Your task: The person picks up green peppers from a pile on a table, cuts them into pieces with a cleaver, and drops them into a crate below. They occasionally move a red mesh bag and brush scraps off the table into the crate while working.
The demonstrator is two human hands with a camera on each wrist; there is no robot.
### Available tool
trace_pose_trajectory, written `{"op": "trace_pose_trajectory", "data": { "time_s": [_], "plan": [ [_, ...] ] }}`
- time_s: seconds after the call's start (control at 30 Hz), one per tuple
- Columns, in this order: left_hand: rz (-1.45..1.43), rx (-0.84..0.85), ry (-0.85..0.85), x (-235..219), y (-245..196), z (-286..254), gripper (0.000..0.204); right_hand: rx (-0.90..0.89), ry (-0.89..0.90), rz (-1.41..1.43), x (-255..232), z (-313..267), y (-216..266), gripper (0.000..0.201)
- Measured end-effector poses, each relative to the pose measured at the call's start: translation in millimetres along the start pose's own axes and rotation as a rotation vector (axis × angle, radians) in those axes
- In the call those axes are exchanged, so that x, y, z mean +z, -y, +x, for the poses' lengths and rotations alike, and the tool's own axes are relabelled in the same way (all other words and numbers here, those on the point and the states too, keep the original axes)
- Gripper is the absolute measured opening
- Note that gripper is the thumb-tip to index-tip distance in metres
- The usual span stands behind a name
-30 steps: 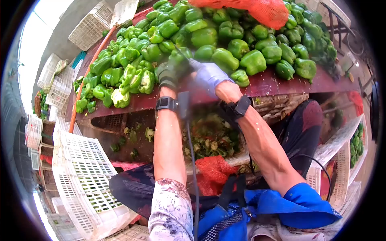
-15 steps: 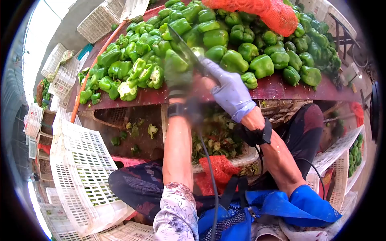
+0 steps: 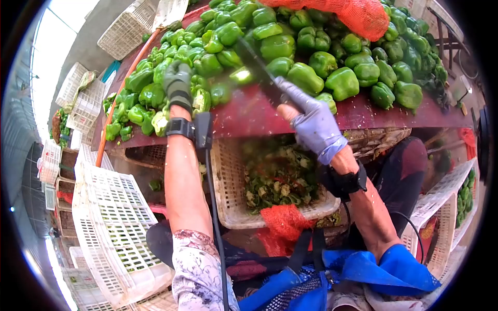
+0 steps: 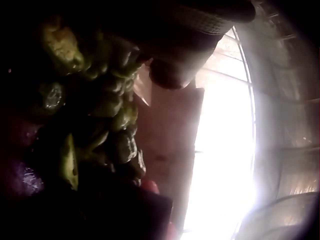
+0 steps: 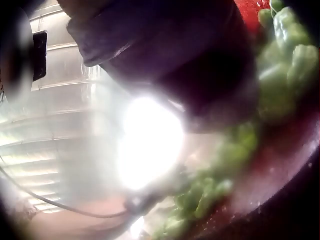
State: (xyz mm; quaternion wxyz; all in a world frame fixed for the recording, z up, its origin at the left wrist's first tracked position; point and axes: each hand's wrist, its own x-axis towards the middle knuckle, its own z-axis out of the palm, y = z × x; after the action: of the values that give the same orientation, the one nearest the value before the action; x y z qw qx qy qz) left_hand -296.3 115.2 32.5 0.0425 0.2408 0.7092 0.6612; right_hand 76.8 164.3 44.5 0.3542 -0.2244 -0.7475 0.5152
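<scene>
- Two gloved hands work over a heap of green bell peppers (image 3: 311,62) on a red table (image 3: 249,116).
- Right hand (image 3: 311,122), in a pale purple glove, is curled tight round the handle of a knife (image 3: 257,65); the blade angles up and away over the table edge, blurred, its tip near a small cut pepper piece (image 3: 241,76).
- Left hand (image 3: 177,83), in a dark green glove, rests on the peppers at the left of the heap; whether its fingers are closed on one, I cannot tell.
- White plastic basket (image 3: 228,199) of pepper trimmings (image 3: 277,179) sits right under the table edge, between the arms, likely so that offcuts drop straight in.
- Head view alone lays out hands, knife and basket together.
- Left wrist view is dark, showing only peppers (image 4: 117,107) close by against bright glare.
- Right wrist view shows the dark glove (image 5: 170,55) close up, with blurred peppers (image 5: 280,65) on the red surface, but no blade.
</scene>
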Motion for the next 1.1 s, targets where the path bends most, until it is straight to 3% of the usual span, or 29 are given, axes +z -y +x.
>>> {"op": "trace_pose_trajectory", "data": {
  "time_s": [0.03, 0.1, 0.17, 0.23, 0.3, 0.33, 0.47, 0.5, 0.53, 0.63, 0.67, 0.7, 0.77, 0.83, 0.9, 0.93, 0.97, 1.03, 1.1],
  "plan": [
    [0.232, 0.168, 0.053, 7.8, 1.5, -6.1, 0.041, 0.026, 0.027, 0.065, 5.2, -1.1, -2.5, 0.049],
    [0.250, 0.228, 0.140, 24.4, -0.8, -11.1, 0.045, -0.070, 0.028, -0.068, 15.6, 1.6, -16.3, 0.048],
    [0.539, 0.161, 0.111, 34.0, -8.5, -9.3, 0.049, -0.075, 0.059, -0.129, 19.0, 8.7, -21.6, 0.046],
    [0.489, 0.157, 0.101, 35.4, -8.9, -7.9, 0.047, -0.132, 0.039, -0.175, 27.9, 25.0, -12.5, 0.045],
    [0.288, 0.165, -0.001, 31.5, -5.6, -9.8, 0.043, -0.216, 0.004, -0.194, 39.1, 44.6, -1.8, 0.045],
    [0.363, 0.283, -0.127, 27.1, -16.3, -13.4, 0.038, -0.264, -0.006, -0.220, 45.7, 56.9, 3.9, 0.043],
    [0.137, 0.465, -0.391, -6.9, -33.5, -72.7, 0.033, -0.428, -0.031, -0.208, 78.8, 96.3, 17.9, 0.047],
    [0.214, 0.538, -0.469, -18.3, -30.2, -86.6, 0.033, -0.333, 0.051, -0.317, 87.0, 103.4, 18.6, 0.040],
    [0.143, 0.421, -0.498, -23.1, -32.6, -104.9, 0.033, -0.237, 0.133, -0.428, 95.3, 109.3, 16.5, 0.035],
    [0.259, 0.599, -0.509, -40.6, 5.7, -121.7, 0.031, 0.033, 0.271, -0.559, 112.5, 125.0, -5.5, 0.032],
    [0.423, 0.703, -0.551, -46.0, 16.4, -126.5, 0.028, 0.111, 0.302, -0.572, 116.2, 134.2, -16.0, 0.033],
    [0.472, 0.704, -0.596, -47.7, 20.4, -131.6, 0.028, -0.033, 0.344, -0.652, 114.2, 141.9, -27.7, 0.050],
    [0.597, 0.713, -0.677, -56.3, 25.6, -143.6, 0.026, -0.150, 0.341, -0.651, 107.7, 148.4, -28.4, 0.051],
    [0.476, 0.693, -0.757, -64.9, 40.6, -144.4, 0.027, -0.142, 0.381, -0.650, 101.6, 141.6, -15.5, 0.051],
    [0.474, 0.561, -0.799, -77.7, 42.3, -149.3, 0.028, 0.019, 0.381, -0.638, 103.0, 133.4, -9.1, 0.052],
    [0.557, 0.614, -0.835, -92.1, 52.0, -143.2, 0.026, -0.084, 0.342, -0.632, 104.0, 127.7, -13.8, 0.053],
    [0.587, 0.590, -0.861, -104.8, 61.8, -136.6, 0.025, 0.028, 0.348, -0.604, 100.4, 122.0, -19.2, 0.052],
    [0.649, 0.543, -0.902, -128.7, 72.6, -122.4, 0.023, -0.227, 0.244, -0.579, 95.6, 108.3, -30.3, 0.052],
    [0.565, 0.452, -0.837, -152.9, 79.8, -96.1, 0.022, 0.143, 0.400, -0.533, 77.0, 95.6, -0.5, 0.051]
  ]
}}
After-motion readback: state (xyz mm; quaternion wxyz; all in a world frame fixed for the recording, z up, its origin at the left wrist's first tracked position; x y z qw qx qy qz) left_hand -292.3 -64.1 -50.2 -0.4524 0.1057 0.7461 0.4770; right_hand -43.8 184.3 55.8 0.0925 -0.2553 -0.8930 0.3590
